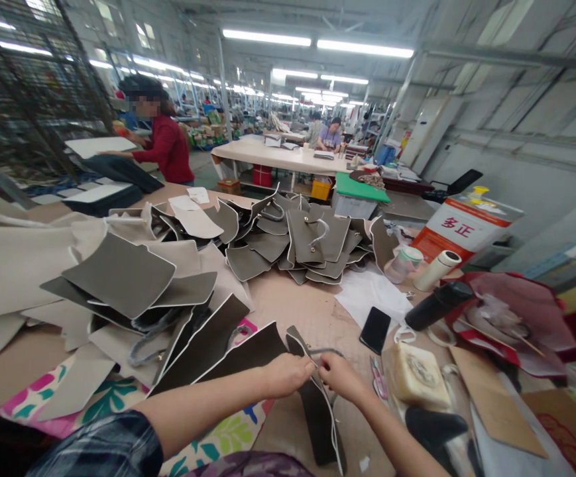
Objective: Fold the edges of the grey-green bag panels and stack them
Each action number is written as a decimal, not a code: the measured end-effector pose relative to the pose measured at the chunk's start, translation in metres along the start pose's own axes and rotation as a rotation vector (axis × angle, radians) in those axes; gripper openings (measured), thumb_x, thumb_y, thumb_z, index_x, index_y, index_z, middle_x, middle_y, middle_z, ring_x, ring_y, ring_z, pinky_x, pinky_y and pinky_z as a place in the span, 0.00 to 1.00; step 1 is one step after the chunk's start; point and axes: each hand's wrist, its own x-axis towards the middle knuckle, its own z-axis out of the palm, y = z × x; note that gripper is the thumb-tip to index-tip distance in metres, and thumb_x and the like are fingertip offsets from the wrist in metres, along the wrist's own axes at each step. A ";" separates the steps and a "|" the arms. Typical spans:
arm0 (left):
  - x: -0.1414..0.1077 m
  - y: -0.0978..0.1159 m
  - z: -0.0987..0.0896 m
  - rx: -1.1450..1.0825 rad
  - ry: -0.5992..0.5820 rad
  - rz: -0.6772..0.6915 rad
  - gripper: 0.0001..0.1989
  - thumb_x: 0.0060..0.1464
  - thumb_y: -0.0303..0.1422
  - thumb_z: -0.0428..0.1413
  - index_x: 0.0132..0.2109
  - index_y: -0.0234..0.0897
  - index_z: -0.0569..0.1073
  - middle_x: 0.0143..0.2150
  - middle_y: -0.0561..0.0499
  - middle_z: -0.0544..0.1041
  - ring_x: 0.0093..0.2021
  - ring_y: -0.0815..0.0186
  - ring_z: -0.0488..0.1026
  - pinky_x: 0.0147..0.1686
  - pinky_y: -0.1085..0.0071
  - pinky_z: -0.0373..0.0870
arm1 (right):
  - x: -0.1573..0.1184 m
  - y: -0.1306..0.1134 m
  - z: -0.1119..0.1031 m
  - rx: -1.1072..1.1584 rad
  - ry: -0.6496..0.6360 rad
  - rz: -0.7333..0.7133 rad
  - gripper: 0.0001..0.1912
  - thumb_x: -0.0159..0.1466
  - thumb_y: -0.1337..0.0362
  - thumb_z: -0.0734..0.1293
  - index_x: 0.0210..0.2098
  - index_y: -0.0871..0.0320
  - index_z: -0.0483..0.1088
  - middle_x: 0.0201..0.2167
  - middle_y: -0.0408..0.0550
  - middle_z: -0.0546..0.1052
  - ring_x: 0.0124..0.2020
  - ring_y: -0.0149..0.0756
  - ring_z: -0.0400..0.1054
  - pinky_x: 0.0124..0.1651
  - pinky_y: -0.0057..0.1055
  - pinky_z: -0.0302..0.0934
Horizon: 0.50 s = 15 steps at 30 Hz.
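Low in the middle of the head view, a dark grey-brown bag panel (316, 417) with white edges stands on its side in front of me. My left hand (289, 375) is closed around its upper edge, with the fingertips turned out of sight. Right beside it, my right hand (336, 375) pinches at the same panel near a thin grey handle (328, 351). Whether the right fingers grip the edge or the handle is hard to see. To the left, more dark panels (248, 351) lean close to my left forearm.
Piles of dark panels (262, 248) and pale panels (24, 265) cover the table's far and left sides. On the right lie a phone (375, 329), a black bottle (439, 305), a white bottle (437, 270) and a yellowish block (419, 375). A person in red (171, 149) works at the left.
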 end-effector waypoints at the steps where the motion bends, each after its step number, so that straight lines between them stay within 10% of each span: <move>1: 0.001 0.000 0.001 0.010 0.021 -0.012 0.08 0.53 0.28 0.46 0.37 0.39 0.69 0.31 0.47 0.72 0.29 0.61 0.69 0.28 0.71 0.64 | -0.001 -0.001 0.000 0.020 -0.012 -0.011 0.05 0.52 0.69 0.59 0.22 0.59 0.66 0.21 0.44 0.70 0.26 0.31 0.62 0.29 0.26 0.51; 15: 0.004 0.013 -0.005 0.163 -0.034 0.083 0.06 0.51 0.24 0.48 0.31 0.37 0.68 0.30 0.46 0.72 0.30 0.61 0.68 0.27 0.71 0.62 | -0.006 0.012 -0.010 -0.076 0.068 0.076 0.09 0.59 0.68 0.57 0.26 0.60 0.67 0.27 0.50 0.72 0.32 0.39 0.67 0.36 0.32 0.57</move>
